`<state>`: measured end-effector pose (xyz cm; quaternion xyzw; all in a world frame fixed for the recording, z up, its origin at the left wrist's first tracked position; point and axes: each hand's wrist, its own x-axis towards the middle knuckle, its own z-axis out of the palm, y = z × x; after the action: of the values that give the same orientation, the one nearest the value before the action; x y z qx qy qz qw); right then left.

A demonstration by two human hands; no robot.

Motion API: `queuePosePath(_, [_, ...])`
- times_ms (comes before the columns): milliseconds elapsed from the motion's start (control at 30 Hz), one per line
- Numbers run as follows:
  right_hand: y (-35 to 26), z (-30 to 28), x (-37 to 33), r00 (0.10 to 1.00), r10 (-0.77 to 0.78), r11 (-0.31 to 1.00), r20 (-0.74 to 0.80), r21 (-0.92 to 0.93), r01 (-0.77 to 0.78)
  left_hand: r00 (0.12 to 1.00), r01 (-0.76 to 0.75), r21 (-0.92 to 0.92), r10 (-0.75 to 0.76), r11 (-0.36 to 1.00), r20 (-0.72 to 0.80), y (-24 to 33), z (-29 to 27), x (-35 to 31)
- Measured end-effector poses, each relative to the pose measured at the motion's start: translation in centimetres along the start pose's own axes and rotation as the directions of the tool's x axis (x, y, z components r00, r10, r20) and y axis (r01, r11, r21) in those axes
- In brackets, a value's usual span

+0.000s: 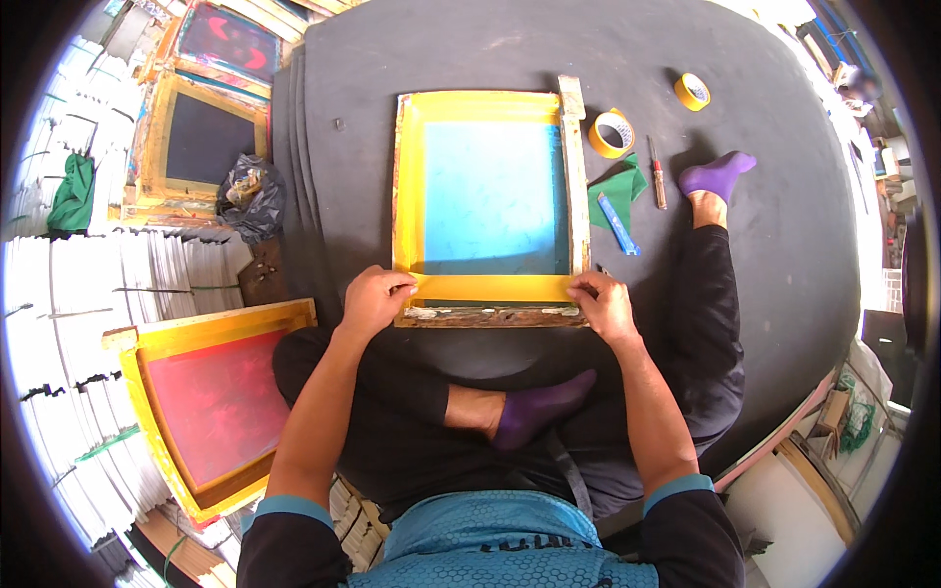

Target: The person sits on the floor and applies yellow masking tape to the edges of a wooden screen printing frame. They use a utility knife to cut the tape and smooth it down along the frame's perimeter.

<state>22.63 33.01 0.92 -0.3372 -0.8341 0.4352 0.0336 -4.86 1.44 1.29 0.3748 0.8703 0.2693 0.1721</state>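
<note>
A wooden printing screen [576, 201] lies flat in front of me, with blue mesh [490, 196] and yellow tape along its far and left sides. Across its near side runs a strip of yellow tape [490, 288], pulled straight between my two hands. My left hand [374, 301] pinches the strip's left end at the frame's corner. At the right end, the fingers of my right hand [606, 304] are closed on the same strip, over the frame's right bar. Bare, worn wood shows on the right bar and the near bar.
Right of the screen lie a roll of yellow tape [599, 138], a green cloth [627, 184], a blue cutter knife [619, 226] and a screwdriver [659, 184]. Another tape roll [685, 95] lies farther off. At left are a red-meshed screen [216, 412], a black plastic bag [257, 211] and paper stacks [59, 323].
</note>
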Motion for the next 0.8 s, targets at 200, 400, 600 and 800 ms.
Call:
queuePosePath(200, [0.7, 0.5, -0.1, 0.982, -0.189, 0.959, -0.024, -0.218, 0.179, 0.98, -0.196, 0.129, 0.19, 0.972, 0.057, 0.4, 0.5, -0.4])
queuePosePath(400, [-0.1, 0.4, -0.3, 0.987, -0.158, 0.925, 0.008, -0.35, 0.151, 0.953, -0.296, 0.188, 0.275, 0.937, 0.127, 0.6, 1.0, -0.7])
queuePosePath(600, [-1.5, -0.2, 1.1, 0.977, -0.213, 0.904, -0.019, -0.384, 0.189, 0.948, -0.317, 0.232, 0.297, 0.919, 0.117, 0.9, -0.2, 0.6])
queuePosePath(800, [-1.2, -0.2, 0.7, 0.976, -0.213, 0.85, 0.039, -0.486, 0.205, 0.917, -0.396, 0.288, 0.357, 0.872, 0.179, 0.9, 0.0, 0.6])
